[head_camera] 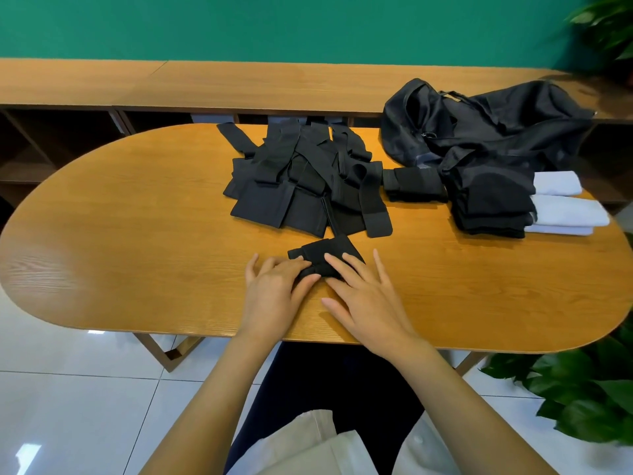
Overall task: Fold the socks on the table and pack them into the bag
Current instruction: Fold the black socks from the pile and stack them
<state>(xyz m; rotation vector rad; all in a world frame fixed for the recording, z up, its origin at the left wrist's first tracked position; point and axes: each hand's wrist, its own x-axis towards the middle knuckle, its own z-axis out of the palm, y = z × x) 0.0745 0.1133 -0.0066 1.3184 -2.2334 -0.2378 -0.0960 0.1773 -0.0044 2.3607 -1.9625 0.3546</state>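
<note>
A partly folded black sock (325, 250) lies on the wooden table (137, 234) near its front edge. My left hand (274, 293) pinches the sock's near left corner between thumb and fingers. My right hand (366, 299) lies flat with straight fingers pressing on the sock's right side. Behind it sits a loose pile of unfolded black socks (301, 180). A black bag (479, 125) lies slumped at the back right, its opening facing the pile.
A stack of folded black socks (489, 204) sits in front of the bag, with a folded black pair (411, 185) to its left and folded white socks (565, 207) to its right. A wooden bench (239, 84) runs behind the table. Plants (582, 399) stand at right.
</note>
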